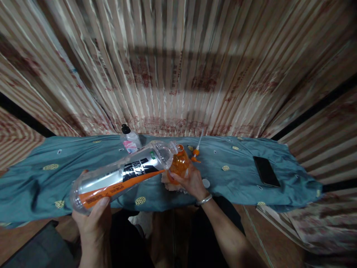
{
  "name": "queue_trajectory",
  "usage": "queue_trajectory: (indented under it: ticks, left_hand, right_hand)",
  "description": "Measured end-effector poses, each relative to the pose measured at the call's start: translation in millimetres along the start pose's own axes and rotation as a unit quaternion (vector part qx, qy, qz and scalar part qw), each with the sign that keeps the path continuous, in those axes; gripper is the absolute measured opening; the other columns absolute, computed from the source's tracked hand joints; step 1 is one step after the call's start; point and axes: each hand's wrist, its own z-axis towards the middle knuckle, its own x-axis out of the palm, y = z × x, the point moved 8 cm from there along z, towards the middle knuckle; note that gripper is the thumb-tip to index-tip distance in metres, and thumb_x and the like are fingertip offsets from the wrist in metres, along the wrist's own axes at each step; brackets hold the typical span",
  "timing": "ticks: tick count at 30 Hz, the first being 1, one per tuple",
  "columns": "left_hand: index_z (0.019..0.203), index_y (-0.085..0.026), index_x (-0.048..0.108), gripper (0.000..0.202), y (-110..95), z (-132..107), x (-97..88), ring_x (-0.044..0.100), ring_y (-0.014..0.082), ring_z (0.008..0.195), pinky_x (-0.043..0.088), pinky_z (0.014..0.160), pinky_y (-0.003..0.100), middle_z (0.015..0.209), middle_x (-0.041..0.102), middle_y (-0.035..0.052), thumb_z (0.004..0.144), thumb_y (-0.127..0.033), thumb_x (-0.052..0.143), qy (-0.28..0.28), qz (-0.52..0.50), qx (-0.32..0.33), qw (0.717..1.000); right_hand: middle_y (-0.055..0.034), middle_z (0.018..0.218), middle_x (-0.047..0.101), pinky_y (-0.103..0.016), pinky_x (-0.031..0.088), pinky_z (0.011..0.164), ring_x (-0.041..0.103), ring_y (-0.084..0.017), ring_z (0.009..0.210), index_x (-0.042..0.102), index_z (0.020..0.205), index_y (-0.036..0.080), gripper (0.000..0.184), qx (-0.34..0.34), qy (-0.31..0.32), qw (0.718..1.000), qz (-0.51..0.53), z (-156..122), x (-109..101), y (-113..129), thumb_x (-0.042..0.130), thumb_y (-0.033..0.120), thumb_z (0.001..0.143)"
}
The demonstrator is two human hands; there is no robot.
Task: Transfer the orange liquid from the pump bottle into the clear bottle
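Note:
My left hand (95, 216) is closed round the base of a large clear plastic bottle (119, 175) with a silver and orange label. The bottle is tilted, its neck pointing right at the mouth of a small orange see-through bottle (180, 163). My right hand (193, 180) is wrapped round that orange bottle, steadying it over a crumpled pale cloth or tissue (170, 184). Behind my right hand lies an orange pump head (196, 153) with a clear tube. A white round cap (205, 183) is beside my right wrist. Whether liquid flows between the bottles I cannot tell.
A narrow table under a blue-green cloth (237, 193) spans the view. A clear bottle with a black cap (129, 139) stands at its back left. On the right lies a black phone (266, 171). Striped curtains (178, 67) hang close behind the table.

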Motion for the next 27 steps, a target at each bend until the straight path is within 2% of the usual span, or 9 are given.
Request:
queue_trajectory:
  ticks: [4,8,13,27]
  left_hand:
    - [0.09,-0.019,0.07,0.049,-5.9,-2.7,9.4,0.064,0.0311,0.104,0.04,0.106,0.054,0.092,0.07,0.0055,0.045,-0.031,0.085,0.024,0.002,0.011,1.0]
    - [0.086,-0.019,0.07,0.04,-8.7,-3.6,14.3,0.064,0.0312,0.105,0.041,0.105,0.054,0.092,0.07,0.0062,0.05,-0.028,0.083,0.033,-0.005,0.016,0.999]
    - [0.087,-0.019,0.07,0.041,-9.5,-3.9,16.7,0.066,0.0296,0.102,0.044,0.103,0.052,0.091,0.071,0.0054,0.049,-0.027,0.085,0.042,-0.019,0.021,0.999]
    - [0.086,-0.019,0.068,0.039,-9.5,-3.8,15.6,0.064,0.0296,0.104,0.042,0.103,0.057,0.097,0.07,0.005,0.051,-0.027,0.084,0.044,-0.006,0.023,0.999]
  right_hand:
    - [-0.0054,0.114,0.06,-0.042,0.051,0.092,0.058,-0.033,0.104,0.052,0.127,0.02,0.059,-0.012,-0.008,1.0,0.001,-0.5,-1.6,1.7,0.084,0.017,0.077]
    - [-0.0078,0.116,0.06,-0.044,0.052,0.092,0.058,-0.034,0.105,0.05,0.127,0.019,0.061,0.001,-0.005,1.0,-0.02,-0.1,-0.7,1.4,0.084,0.016,0.077]
    - [-0.0103,0.116,0.059,-0.045,0.051,0.092,0.058,-0.034,0.105,0.048,0.127,0.016,0.065,0.001,-0.007,0.999,-0.032,1.2,-0.9,1.7,0.088,0.011,0.076]
    - [-0.0078,0.115,0.06,-0.038,0.05,0.09,0.059,-0.031,0.103,0.05,0.13,0.015,0.073,0.001,-0.011,1.0,-0.013,2.5,-2.8,4.4,0.094,-0.001,0.074]
